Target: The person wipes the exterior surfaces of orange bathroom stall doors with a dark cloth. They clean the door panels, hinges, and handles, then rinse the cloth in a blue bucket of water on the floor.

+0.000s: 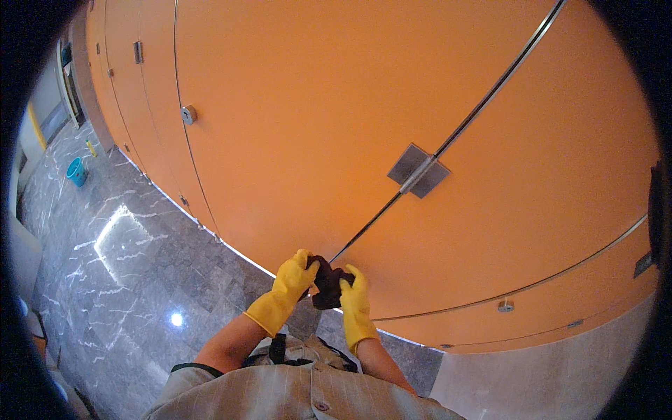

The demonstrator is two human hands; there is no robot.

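Observation:
Both of my hands wear yellow rubber gloves. A dark, bunched cloth [326, 286] hangs between them in front of my body. My left hand [295, 274] pinches its left side, and my right hand [355, 291] grips the right side. Just beyond the cloth stands an orange cubicle panel [294, 157], split by a metal-edged seam [367, 226] that runs down toward my hands. A square metal hinge [418, 170] bridges that seam higher up. Whether the cloth touches the panel, I cannot tell.
A round metal lock [188, 114] and a second lock [505, 306] project from the doors. On the grey veined floor [210, 299] to the left stand a teal bucket [77, 171] and a small yellow-green object [91, 148]. A beige wall [530, 380] lies at right.

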